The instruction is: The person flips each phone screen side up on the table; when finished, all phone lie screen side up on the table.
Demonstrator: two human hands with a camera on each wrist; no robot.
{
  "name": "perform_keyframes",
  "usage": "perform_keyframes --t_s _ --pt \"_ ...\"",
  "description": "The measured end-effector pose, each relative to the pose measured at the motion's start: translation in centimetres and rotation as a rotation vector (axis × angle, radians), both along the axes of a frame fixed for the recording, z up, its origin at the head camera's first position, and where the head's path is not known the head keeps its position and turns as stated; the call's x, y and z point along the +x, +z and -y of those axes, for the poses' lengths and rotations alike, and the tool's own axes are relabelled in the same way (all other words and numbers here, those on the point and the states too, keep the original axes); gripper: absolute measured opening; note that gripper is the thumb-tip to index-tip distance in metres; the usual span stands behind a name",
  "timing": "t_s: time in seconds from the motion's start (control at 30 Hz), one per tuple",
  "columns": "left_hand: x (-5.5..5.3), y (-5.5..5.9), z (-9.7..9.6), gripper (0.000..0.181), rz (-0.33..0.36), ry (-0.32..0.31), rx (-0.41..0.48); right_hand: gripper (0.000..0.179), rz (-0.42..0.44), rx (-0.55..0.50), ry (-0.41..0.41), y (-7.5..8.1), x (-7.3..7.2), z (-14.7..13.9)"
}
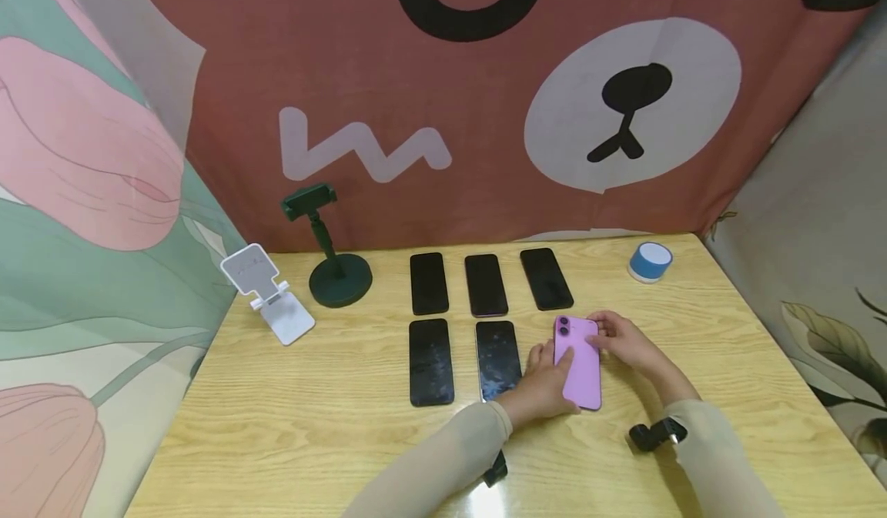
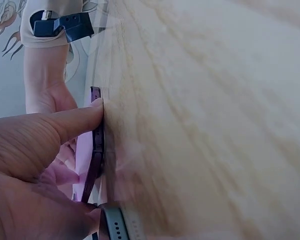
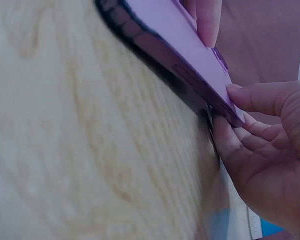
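Note:
A pink-purple smartphone [image 1: 580, 372] is held between both hands at the right of the table, its back with the camera lenses facing up. The left hand [image 1: 543, 385] grips it from the left, with the thumb against an edge in the left wrist view. At the upper right corner, the right hand [image 1: 624, 342] pinches it. In the right wrist view, the thumb lies on the phone's back [image 3: 190, 45] and the fingers are beneath. Beside the left hand, a dark-screened phone [image 1: 497, 352] lies face up, its lower end partly hidden.
More dark phones lie face up: one at front left [image 1: 431, 362] and three behind, such as the middle one [image 1: 487, 283]. At the left are a white folding stand [image 1: 287, 319] and a green phone stand [image 1: 339, 281]. A blue-white round object [image 1: 650, 262] stands back right.

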State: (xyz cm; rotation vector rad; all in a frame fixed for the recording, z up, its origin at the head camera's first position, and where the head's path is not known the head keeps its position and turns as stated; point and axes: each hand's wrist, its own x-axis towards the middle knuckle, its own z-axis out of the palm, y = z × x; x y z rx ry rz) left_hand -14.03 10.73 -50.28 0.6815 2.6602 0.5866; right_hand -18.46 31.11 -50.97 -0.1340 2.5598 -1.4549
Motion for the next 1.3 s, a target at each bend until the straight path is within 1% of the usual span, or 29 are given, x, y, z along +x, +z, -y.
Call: perform_keyframes --t_s 0.2,0.3,0.37,0.47,0.5,0.57,0.67,0.7,0.77,0.9,1.0,1.07,1.13,1.2,1.3 --pt "-0.1 0.0 0.0 0.099 -0.037 0.005 0.034 0.043 0.094 -0.185 -0.032 0.3 0.3 0.2" --pt "-0.1 -0.2 0.0 0.1 -0.05 0.008 0.044 0.042 0.114 -0.253 -0.056 0.2 0.3 0.2" --pt "-0.2 -0.2 0.1 0.1 -0.055 0.007 0.053 0.04 0.122 -0.295 -0.089 0.1 0.4 0.2" --pt "-0.3 -0.1 0.3 0.099 -0.068 -0.006 0.079 0.029 0.129 -0.363 -0.138 -0.1 0.4 0.0" --pt "-0.3 -0.1 0.5 0.097 -0.09 -0.019 0.091 0.025 0.131 -0.393 -0.158 -0.1 0.5 0.0" --pt "-0.4 -0.1 0.6 0.096 -0.101 -0.029 0.104 0.021 0.126 -0.442 -0.171 0.0 0.6 -0.1" --pt "-0.5 -0.2 0.9 0.094 -0.084 -0.027 0.17 0.021 0.129 -0.507 -0.18 0.3 0.8 -0.1" --pt "-0.5 -0.2 1.0 0.094 -0.067 -0.024 0.199 0.021 0.133 -0.519 -0.183 0.4 0.8 -0.2" --pt "-0.6 -0.1 1.1 0.094 -0.008 -0.01 0.261 0.021 0.145 -0.53 -0.192 0.6 0.9 -0.4" --pt "-0.9 -0.1 1.5 0.091 0.109 0.024 0.432 0.02 0.176 -0.548 -0.217 0.9 0.7 -0.7" --pt "-1.1 -0.5 1.7 0.087 0.262 0.069 0.633 0.02 0.185 -0.582 -0.22 1.1 0.6 -0.6" --pt "-1.1 -0.7 1.7 0.087 0.36 0.093 0.759 0.02 0.18 -0.597 -0.206 1.2 0.6 -0.5" --pt "-1.1 -0.9 1.8 0.087 0.439 0.106 0.854 0.021 0.174 -0.609 -0.198 1.2 0.6 -0.4" --pt "-1.1 -1.0 1.9 0.087 0.479 0.113 0.897 0.021 0.168 -0.609 -0.189 1.3 0.6 -0.3" --pt "-1.1 -0.8 2.0 0.085 0.524 0.131 0.94 0.021 0.168 -0.612 -0.178 1.4 0.6 -0.3"
